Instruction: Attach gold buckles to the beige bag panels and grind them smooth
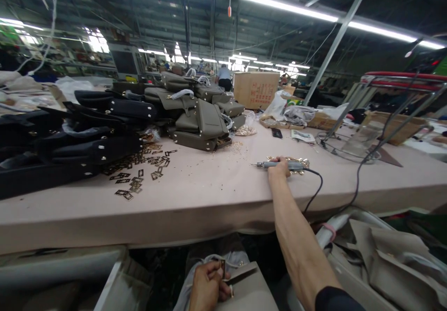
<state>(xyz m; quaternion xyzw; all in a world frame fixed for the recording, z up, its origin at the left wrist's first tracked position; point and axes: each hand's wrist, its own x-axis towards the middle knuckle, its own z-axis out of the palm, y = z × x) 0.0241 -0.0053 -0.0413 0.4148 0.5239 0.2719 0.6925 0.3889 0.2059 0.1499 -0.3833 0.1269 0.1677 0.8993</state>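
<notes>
My right hand (279, 166) reaches out over the table with its fingers closed round a slim grey corded electric screwdriver (296, 165), its bit pointing left. Directly behind the tool lies a small heap of gold-coloured metal fittings (303, 160). Low in the view, my left hand (206, 285) pinches a small dark rectangular metal plate (222, 268) at the edge of a beige bag (249, 294) on my lap. The fingers partly cover the plate. More metal frames (136, 184) are scattered on the table to the left.
Piled black bags (118, 150) and olive bags (202, 125) cover the table's left and centre. A cardboard box (256, 90), a phone (277, 133) and a wire stand (344, 145) are farther back. Beige bags (398, 264) fill a bin at lower right; the screwdriver's cord trails right.
</notes>
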